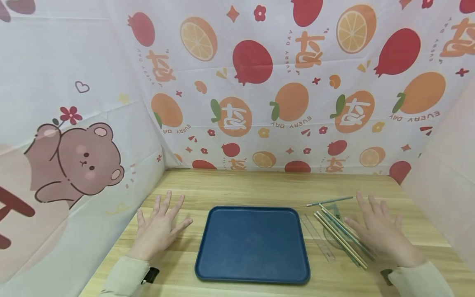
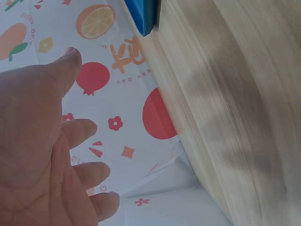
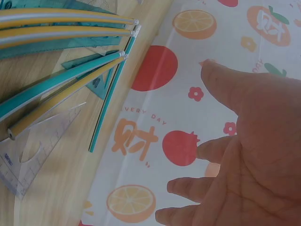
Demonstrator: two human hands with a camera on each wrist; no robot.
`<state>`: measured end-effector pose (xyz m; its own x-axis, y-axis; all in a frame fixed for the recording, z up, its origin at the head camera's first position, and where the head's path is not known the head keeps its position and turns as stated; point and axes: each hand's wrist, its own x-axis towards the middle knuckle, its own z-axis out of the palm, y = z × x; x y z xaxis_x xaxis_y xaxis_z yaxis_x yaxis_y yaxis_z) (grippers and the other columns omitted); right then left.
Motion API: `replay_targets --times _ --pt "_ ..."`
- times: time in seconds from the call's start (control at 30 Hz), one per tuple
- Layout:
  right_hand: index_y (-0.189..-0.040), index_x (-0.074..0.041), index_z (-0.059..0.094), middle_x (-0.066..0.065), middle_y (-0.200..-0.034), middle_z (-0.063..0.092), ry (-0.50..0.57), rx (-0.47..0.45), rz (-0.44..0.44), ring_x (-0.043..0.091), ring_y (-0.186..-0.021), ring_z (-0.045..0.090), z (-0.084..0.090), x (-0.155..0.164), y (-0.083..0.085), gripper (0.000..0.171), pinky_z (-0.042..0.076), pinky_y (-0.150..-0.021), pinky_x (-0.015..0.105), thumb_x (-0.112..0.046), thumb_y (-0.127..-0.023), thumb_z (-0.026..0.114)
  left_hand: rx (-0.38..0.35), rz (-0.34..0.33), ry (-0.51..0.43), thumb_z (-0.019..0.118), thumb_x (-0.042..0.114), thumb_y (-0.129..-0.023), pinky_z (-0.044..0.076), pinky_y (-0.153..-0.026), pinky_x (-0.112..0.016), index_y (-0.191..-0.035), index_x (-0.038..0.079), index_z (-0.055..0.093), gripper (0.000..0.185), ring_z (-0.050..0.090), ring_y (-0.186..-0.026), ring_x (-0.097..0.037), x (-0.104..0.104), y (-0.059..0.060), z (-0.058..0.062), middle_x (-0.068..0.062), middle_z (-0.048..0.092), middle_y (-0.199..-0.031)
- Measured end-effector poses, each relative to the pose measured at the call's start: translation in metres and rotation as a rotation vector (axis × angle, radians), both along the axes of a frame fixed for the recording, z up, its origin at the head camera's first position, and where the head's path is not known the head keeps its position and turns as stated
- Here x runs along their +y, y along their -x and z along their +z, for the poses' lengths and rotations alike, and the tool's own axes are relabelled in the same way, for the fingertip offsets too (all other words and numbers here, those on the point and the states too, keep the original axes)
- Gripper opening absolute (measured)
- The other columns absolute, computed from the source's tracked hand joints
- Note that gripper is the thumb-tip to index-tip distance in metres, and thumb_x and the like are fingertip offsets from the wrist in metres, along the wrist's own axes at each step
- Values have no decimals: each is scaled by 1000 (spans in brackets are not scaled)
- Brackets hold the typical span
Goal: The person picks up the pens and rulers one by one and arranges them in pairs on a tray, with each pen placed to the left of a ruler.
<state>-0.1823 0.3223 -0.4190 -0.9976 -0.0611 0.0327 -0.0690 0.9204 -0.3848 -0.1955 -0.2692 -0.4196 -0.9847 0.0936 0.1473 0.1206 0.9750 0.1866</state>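
My left hand [image 1: 157, 229] has its fingers spread over the wooden table, left of a blue tray [image 1: 252, 243], and holds nothing. On the other side my right hand [image 1: 382, 231], fingers also spread, is beside a loose pile of pencils [image 1: 339, 237] and holds nothing. The pencils are yellow and teal striped; a single teal pencil [image 1: 330, 201] lies apart behind them. Beneath the pile are green drawing tools, including a set square [image 1: 332, 209], partly covered. A clear ruler [image 1: 317, 238] lies between tray and pile. The right wrist view shows a clear set square [image 3: 40, 148].
The wooden table [image 1: 237, 185] meets a fruit-printed cloth [image 1: 259, 103] at the back. A white cloth with a bear print [image 1: 85, 161] hangs on the left, and a pale cloth [image 1: 445, 177] borders the right side.
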Motion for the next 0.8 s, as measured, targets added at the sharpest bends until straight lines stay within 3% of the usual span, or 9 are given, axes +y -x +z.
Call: replay_targets --times 0.2,0.37,0.57,0.8 --pt "-173 -5 8 45 -170 7 1 9 16 76 -151 3 -1 -3 0 98 -1 -103 98 -65 -108 50 -19 -14 -13 50 78 -100 -1 -113 -93 -172 30 28 89 12 -163 -57 0 -1 -1 -22 15 -179" --pt "-170 -1 22 46 -166 23 -27 70 62 72 -148 25 -2 -9 0 95 17 -103 96 -61 -106 57 -26 -26 -23 50 78 -100 0 -112 -94 -172 30 26 89 14 -162 -58 -2 -1 0 -21 13 -180" --pt "-155 5 50 41 -148 54 -40 156 108 63 -132 54 -5 -18 1 76 47 -102 79 -44 -102 73 -38 -59 -55 53 77 -100 4 -111 -95 -172 31 27 89 17 -161 -58 -3 -2 -3 -22 15 -180" --pt "-136 3 69 28 -124 71 29 149 122 40 -103 74 -7 -30 4 49 62 -82 59 -27 -99 80 -30 -91 -64 65 66 -99 10 -109 -95 -171 31 31 87 23 -160 -57 -2 -5 -10 -22 18 -179"
